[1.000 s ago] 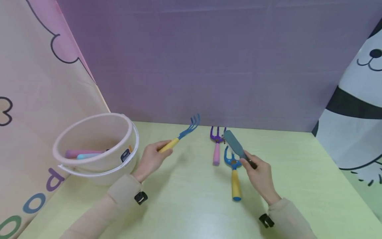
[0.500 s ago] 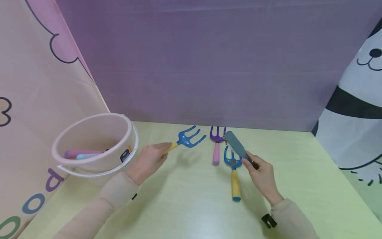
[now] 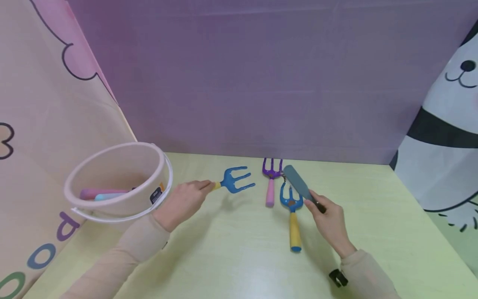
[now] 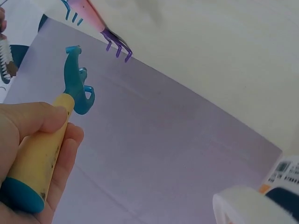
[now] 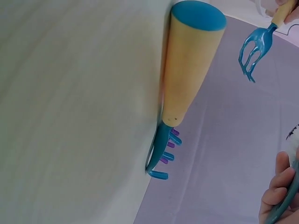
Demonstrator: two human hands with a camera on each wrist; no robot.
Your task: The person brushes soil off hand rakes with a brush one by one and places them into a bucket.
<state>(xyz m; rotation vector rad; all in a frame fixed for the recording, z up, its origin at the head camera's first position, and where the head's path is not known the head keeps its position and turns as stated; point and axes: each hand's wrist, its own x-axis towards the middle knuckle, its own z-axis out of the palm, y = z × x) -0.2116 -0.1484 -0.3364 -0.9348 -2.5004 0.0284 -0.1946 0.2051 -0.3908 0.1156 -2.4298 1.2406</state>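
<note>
My left hand [image 3: 181, 204] grips the yellow handle of a garden hand fork [image 3: 230, 180] with blue tines, held up over the table and pointing right. The left wrist view shows thumb and fingers wrapped around that handle [image 4: 41, 156]. My right hand [image 3: 330, 219] holds a brush [image 3: 296, 179] with a grey-green back and dark handle end; its pale bristles [image 5: 293, 139] show in the right wrist view. Below the brush lies a second blue hand fork [image 3: 294, 230] with a yellow handle. Beside it is a purple hand fork [image 3: 270, 192] with a pink handle.
A pale pink bucket [image 3: 149, 189] stands at the left of the table [image 3: 231, 265], with a pink and a light blue item inside and its handle lowered. A purple backdrop [image 3: 239, 83] rises behind the table. A printed panel [image 3: 33, 104] is on the left.
My left hand has turned over and shifted slightly left and down, so the fork's tines have swung from edge-on to broadside. My right hand and brush have drifted slightly right.
</note>
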